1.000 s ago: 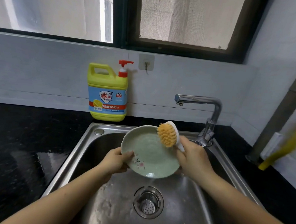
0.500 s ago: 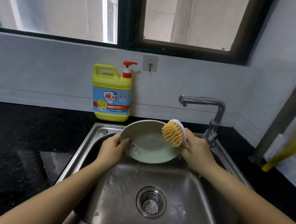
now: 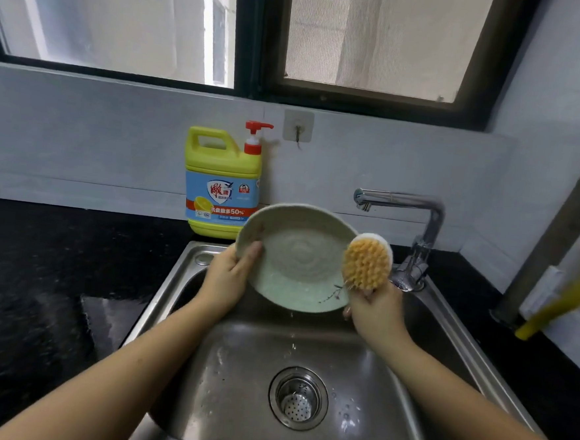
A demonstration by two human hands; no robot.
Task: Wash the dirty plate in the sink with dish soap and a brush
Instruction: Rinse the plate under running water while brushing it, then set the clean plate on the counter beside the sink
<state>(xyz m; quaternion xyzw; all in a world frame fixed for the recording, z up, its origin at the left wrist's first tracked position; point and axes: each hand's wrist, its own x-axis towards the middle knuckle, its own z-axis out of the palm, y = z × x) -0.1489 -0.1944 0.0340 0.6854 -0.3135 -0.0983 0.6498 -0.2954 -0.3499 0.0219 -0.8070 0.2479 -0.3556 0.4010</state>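
Steel sink (image 3: 169, 280), set in your black table (image 3: 31, 270): basin holds water drops and a drain strainer (image 3: 298, 398). Above it, your left hand (image 3: 226, 277) grips the pale green plate (image 3: 300, 255) by its rim, thumb inside. The plate tilts toward you, likely so suds drip into the basin; foam coats its well. Your right hand (image 3: 375, 311) is closed round the brush (image 3: 366, 263), bristles facing you, at the plate's right edge. Behind: faucet (image 3: 420, 208), not running; dish soap bottle (image 3: 220, 187) against the wall.

plate (image 3: 299, 265): lifted higher and tipped up more, spun round so the flower print's at the lower right now
brush (image 3: 367, 263): slid off to the plate's right rim
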